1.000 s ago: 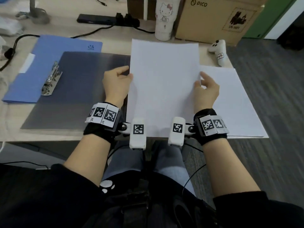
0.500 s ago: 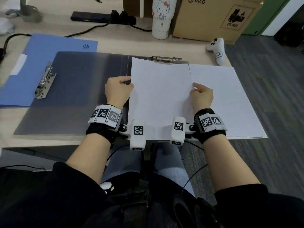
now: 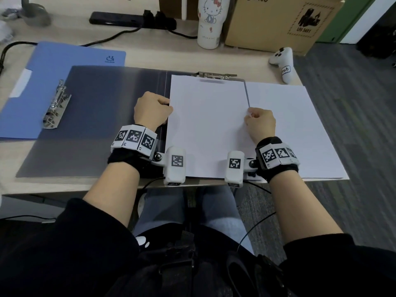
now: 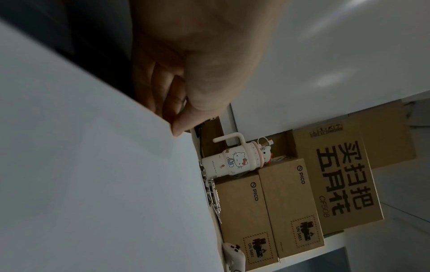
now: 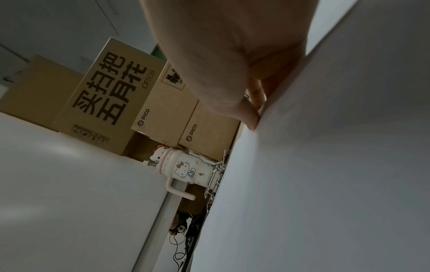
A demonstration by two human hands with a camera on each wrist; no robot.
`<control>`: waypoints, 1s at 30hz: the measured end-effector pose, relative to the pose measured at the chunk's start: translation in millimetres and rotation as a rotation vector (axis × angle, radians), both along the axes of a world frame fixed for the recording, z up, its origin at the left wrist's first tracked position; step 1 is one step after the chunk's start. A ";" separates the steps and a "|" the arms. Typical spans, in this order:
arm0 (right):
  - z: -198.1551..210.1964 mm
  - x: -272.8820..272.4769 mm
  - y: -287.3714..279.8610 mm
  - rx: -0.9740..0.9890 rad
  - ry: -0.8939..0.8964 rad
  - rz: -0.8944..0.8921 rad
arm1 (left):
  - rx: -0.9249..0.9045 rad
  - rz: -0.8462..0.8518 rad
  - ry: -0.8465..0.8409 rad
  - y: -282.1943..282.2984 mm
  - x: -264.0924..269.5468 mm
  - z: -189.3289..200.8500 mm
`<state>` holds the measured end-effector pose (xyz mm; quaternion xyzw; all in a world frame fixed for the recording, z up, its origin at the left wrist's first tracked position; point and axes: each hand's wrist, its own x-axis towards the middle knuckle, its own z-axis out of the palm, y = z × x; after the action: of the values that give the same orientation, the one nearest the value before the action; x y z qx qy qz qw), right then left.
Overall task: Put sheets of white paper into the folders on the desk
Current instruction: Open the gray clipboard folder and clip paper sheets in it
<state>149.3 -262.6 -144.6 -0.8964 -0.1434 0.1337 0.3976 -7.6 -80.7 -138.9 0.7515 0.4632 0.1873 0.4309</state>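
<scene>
Both hands pinch one sheet of paper (image 3: 207,125) lying on the open grey folder (image 3: 96,116): the left hand (image 3: 152,110) at its left edge, the right hand (image 3: 260,123) at its right. Behind stand a cup (image 3: 210,20) lettered "HELLO KITTY" and cardboard boxes (image 3: 276,22) printed "PICO" and "UN 3481".

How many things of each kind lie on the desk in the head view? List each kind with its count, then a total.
Folders: 2, blue and grey
Held sheet: 1
Paper stack: 1
Bottle: 1
Cardboard box: 1
Game controller: 1
Power strip: 1
Total: 8
</scene>
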 end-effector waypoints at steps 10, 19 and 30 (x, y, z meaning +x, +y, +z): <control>-5.2 7.3 5.2 -0.157 0.007 0.086 | 0.055 0.033 0.005 -3.8 -1.0 -2.7; 7.4 -0.5 8.4 -0.386 -0.026 0.143 | 0.180 0.048 0.131 -3.7 2.8 -5.0; 8.1 0.3 30.2 -0.686 -0.107 0.242 | 0.248 -0.205 0.155 6.4 18.9 1.9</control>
<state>149.6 -232.4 -136.5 -0.9598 -0.2159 0.1732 0.0473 11.3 -74.3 -137.0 0.8544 0.3894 0.1396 0.3145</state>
